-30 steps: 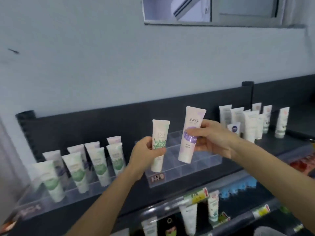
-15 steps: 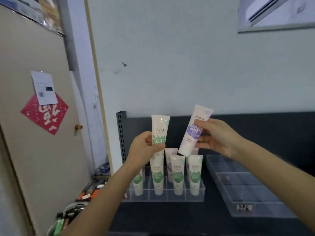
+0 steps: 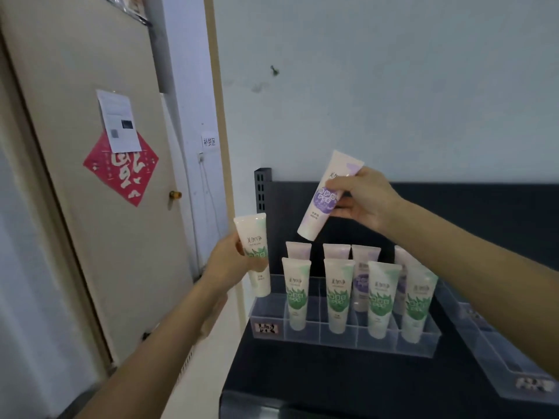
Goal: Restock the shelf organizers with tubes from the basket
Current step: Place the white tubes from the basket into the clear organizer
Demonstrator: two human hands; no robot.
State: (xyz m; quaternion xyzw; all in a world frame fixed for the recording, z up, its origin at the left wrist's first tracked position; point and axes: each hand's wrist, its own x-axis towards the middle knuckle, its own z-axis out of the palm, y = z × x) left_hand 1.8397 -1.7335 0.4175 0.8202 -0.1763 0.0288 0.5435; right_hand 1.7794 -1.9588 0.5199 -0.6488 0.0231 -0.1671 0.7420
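With the left hand [image 3: 233,261], gripping a green-labelled tube [image 3: 255,252] around its middle, holding it upright with the flat crimped end up and the lower end hanging just at the left end of the clear organizer [image 3: 341,340]; contact with the rim impossible to tell. With the right hand [image 3: 369,201], pinching a purple-labelled tube [image 3: 326,198] between thumb and fingers near its upper half, tilting it so that the lower end is pointing down and left above the organizer's back row, apart from everything below. Looking down on green tubes [image 3: 298,293] standing in the front row and purple tubes [image 3: 363,279] standing behind them, all sitting on a black shelf [image 3: 348,382], with a second clear organizer [image 3: 499,358] lying just to the right, partly hidden by the right forearm. Facing a pale wall [image 3: 393,86], with a beige door [image 3: 75,237] at the left carrying a red diamond paper [image 3: 121,176], a white sheet [image 3: 119,120] overlapping its top, and a brass knob [image 3: 175,195]. Reaching forward with both forearms bare, the left rising from the lower left, the right entering from the right edge.
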